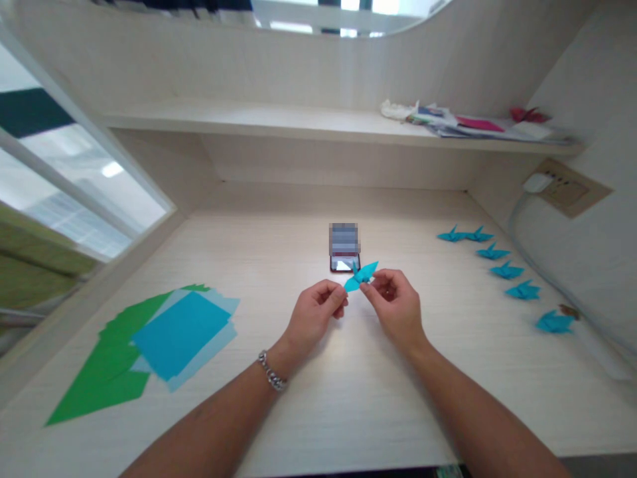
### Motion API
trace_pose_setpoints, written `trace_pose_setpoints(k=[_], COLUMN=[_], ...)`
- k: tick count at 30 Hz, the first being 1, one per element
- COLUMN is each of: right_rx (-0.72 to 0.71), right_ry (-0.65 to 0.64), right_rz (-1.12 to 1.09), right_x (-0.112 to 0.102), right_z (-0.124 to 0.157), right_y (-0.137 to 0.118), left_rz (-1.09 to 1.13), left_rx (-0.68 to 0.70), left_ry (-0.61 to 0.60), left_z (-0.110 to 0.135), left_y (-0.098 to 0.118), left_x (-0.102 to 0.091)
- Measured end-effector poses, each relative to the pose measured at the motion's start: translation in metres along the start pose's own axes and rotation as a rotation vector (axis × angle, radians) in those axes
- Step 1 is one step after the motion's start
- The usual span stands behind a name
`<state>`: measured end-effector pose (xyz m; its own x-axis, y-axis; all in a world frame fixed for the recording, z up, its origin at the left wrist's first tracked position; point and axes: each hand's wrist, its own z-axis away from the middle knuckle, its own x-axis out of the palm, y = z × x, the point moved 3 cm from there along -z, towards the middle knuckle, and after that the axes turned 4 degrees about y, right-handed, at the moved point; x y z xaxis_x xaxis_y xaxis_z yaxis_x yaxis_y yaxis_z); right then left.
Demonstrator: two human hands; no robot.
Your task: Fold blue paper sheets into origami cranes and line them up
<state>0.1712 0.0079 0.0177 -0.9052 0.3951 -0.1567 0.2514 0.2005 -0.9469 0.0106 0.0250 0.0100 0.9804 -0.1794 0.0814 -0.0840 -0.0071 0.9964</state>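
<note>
A blue origami crane (362,276) is held above the desk, its wings spread to either side. My right hand (397,302) pinches it from the right, thumb near the body. At the tip of its left wing, my left hand (318,307) has thumb and forefinger pressed together; the fingers cover the exact contact. A chain bracelet (271,372) circles my left wrist. Just behind the crane lies a phone (343,264) with a partly blurred screen.
Several blue paper cranes (507,270) line the desk's right side beside a white cable (540,265) and a wall socket (572,189). Blue paper sheets (184,332) overlap green sheets (99,372) at left. Papers (478,125) lie on the shelf (279,121) above.
</note>
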Motion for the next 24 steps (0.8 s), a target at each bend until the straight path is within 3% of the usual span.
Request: trace_pose_setpoints(k=[9,17,24], right_rx=[-0.014,0.043,0.101], right_ry=[-0.033,0.084,0.246], right_rz=[0.048,0.082,0.159], right_x=[-0.001,-0.012,-0.039], right_z=[0.001,-0.009,-0.031], right_y=[-0.001,0.004,0.021], left_rz=[-0.039,-0.064,-0.304], left_rx=[-0.005,-0.023,-0.012], left_ry=[-0.044,-0.054,-0.083], left_z=[0.001,0.0,0.001], left_y=[0.002,0.007,0.005], left_x=[0.0,0.0,-0.002])
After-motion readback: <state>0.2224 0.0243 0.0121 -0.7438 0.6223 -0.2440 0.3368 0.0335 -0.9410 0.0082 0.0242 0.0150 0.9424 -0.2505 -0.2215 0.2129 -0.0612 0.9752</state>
